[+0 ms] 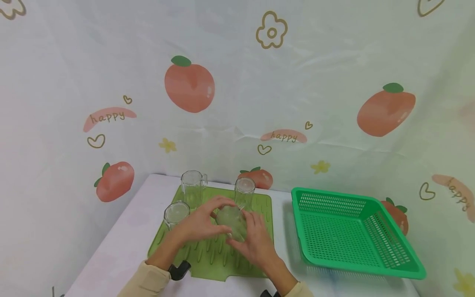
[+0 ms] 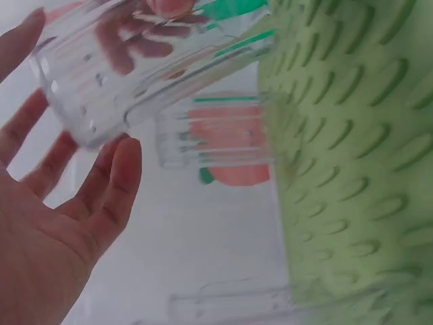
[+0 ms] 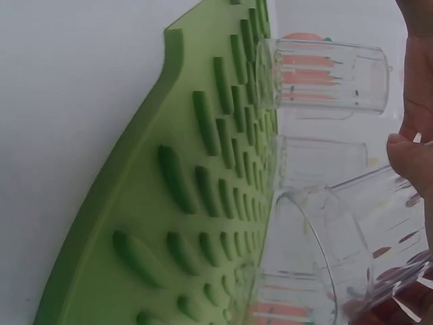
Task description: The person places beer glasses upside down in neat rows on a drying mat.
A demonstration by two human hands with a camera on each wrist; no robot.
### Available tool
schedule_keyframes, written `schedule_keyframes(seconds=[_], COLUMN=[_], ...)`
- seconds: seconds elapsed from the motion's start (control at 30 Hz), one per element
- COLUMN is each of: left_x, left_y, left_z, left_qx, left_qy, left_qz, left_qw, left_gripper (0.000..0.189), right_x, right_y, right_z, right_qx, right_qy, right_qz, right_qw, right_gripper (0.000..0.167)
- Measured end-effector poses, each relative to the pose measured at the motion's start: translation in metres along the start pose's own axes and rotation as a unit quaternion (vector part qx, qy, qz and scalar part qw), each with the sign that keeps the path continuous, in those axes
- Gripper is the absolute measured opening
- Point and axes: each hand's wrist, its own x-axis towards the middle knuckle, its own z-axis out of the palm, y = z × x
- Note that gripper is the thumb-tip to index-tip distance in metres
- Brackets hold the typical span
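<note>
A clear glass [image 1: 231, 222] is tilted between both hands over the green drying mat [image 1: 209, 270]. My right hand [image 1: 257, 240] grips it from the right, with the thumb along its side in the right wrist view. My left hand [image 1: 198, 222] is spread around the left side, its fingertips right at the glass's base in the left wrist view. Toward the mat, the glass's rim [image 3: 318, 237] hangs close over the raised ridges. Other glasses on the mat are a handled mug [image 1: 192, 189] at the back left, one glass [image 1: 244, 189] at the back right and another glass [image 1: 176, 212] beside my left wrist.
A green plastic basket [image 1: 302, 243] with perforated sides stands to the right of the mat on the pale table [image 1: 122, 243]. Behind the table hangs a white cloth [image 1: 230, 136] printed with fruit, hearts and flowers.
</note>
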Motion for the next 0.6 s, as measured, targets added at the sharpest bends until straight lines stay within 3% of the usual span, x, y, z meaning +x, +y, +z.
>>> schedule_keyframes(seconds=[0.17,0.33,0.47,0.6], left_x=[-0.003,-0.011,-0.017,-0.029], left_y=[0.012,0.009,-0.019,-0.054], left_z=[-0.029,-0.069,-0.096,-0.113], left_qx=[0.061,0.14,0.19,0.187], left_qy=[0.036,0.101,0.145,0.158], left_qz=[-0.01,-0.039,-0.102,-0.176], left_qw=[0.9974,0.9843,0.9656,0.9536], left_gripper=[0.058,0.053,0.049,0.051], right_x=[0.003,-0.001,-0.004,-0.005], right_y=[0.004,0.012,0.019,0.024], right_z=[-0.002,0.001,0.005,0.008], right_qx=[0.106,0.168,0.193,0.221], right_qy=[-0.021,-0.047,-0.06,-0.074], right_qz=[0.066,0.143,0.174,0.197], right_qw=[0.992,0.9743,0.9637,0.9524], right_gripper=[0.081,0.079,0.08,0.08])
